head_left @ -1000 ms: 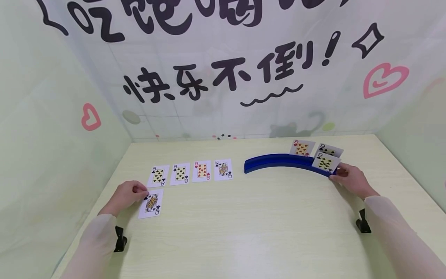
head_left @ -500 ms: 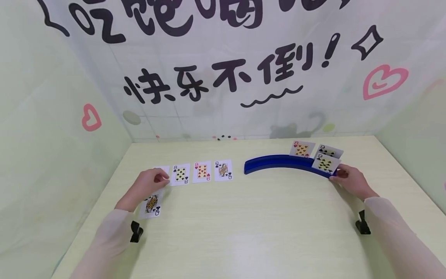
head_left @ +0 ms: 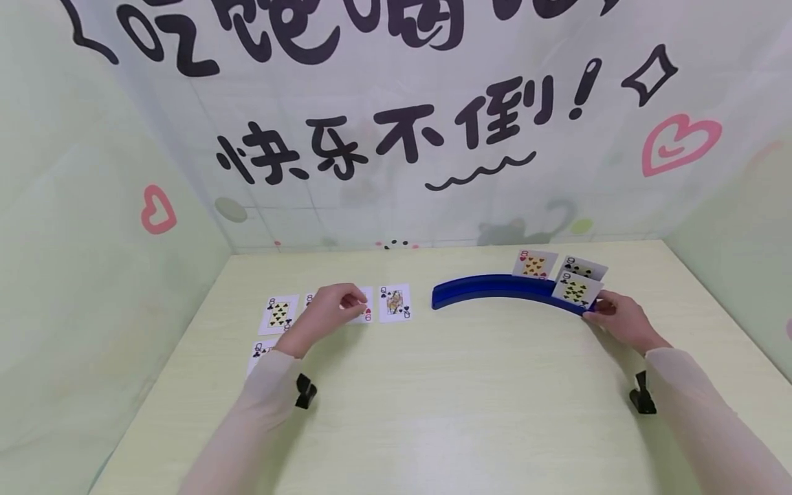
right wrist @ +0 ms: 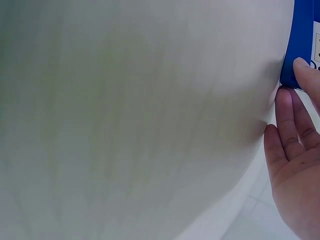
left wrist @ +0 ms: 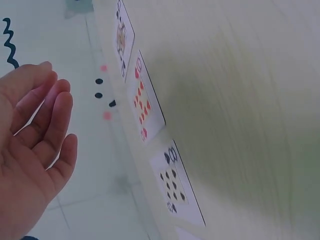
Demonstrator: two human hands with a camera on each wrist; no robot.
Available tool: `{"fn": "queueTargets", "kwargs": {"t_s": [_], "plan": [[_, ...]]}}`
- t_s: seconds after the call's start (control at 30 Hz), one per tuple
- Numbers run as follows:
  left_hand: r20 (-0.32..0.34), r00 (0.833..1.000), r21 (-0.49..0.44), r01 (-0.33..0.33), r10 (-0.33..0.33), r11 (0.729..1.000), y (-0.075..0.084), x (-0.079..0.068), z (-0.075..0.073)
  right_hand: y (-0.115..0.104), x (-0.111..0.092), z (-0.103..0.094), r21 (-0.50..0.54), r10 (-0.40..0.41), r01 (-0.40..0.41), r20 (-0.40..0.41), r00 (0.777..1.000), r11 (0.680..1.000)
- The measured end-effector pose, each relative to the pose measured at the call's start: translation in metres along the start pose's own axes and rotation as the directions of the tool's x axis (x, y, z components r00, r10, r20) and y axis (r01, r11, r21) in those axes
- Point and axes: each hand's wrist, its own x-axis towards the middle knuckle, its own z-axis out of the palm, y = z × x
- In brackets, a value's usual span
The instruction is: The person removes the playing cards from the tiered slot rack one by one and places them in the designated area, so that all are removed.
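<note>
My left hand [head_left: 328, 313] hovers over the row of playing cards, fingers loosely bent and holding nothing. Beneath it lie the nine of hearts [left wrist: 142, 102] and the eight of spades [left wrist: 175, 185], both partly covered in the head view. To its right is the queen of spades [head_left: 394, 302]. With thumb and fingers, my right hand [head_left: 626, 322] grips the right end of a curved blue card holder [head_left: 476, 285]. Standing in the holder are the eight of hearts [head_left: 533, 262], a nine of clubs [head_left: 575, 290] and a second black nine [head_left: 584, 265] partly hidden behind it.
At the left of the row lies the eight of clubs [head_left: 278, 313]. Below it the queen of clubs [head_left: 261, 349] is partly hidden by the left forearm. The pale wooden table [head_left: 445, 399] meets a printed cloth backdrop [head_left: 371, 206] behind and at the sides.
My left hand has left the queen of clubs and moved right, past the eights, to above the nine of hearts. The right hand stays on the holder's end.
</note>
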Motion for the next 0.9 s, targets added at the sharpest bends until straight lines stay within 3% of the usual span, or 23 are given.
{"fn": "queueTargets", "kwargs": {"t_s": [0.23, 0.43, 0.7, 0.9], "plan": [[0.037, 0.999, -0.049, 0.002, 0.0, 0.999, 0.029, 0.034, 0.028, 0.0, 0.0, 0.0, -0.006, -0.007, 0.007, 0.002, 1.0, 1.0], [0.054, 0.998, -0.07, -0.033, 0.037, 0.997, 0.052, 0.064, 0.05, 0.001, 0.0, 0.0, -0.014, -0.012, 0.012, 0.006, 1.0, 1.0], [0.096, 0.991, -0.049, -0.089, 0.094, 0.995, 0.099, 0.096, 0.069, 0.001, 0.002, 0.0, -0.011, 0.009, -0.008, 0.023, 1.0, 1.0], [0.072, 0.993, -0.009, -0.089, 0.09, 0.996, 0.133, 0.115, 0.081, 0.001, 0.002, -0.001, -0.007, 0.009, -0.008, 0.029, 1.0, 1.0]]}}
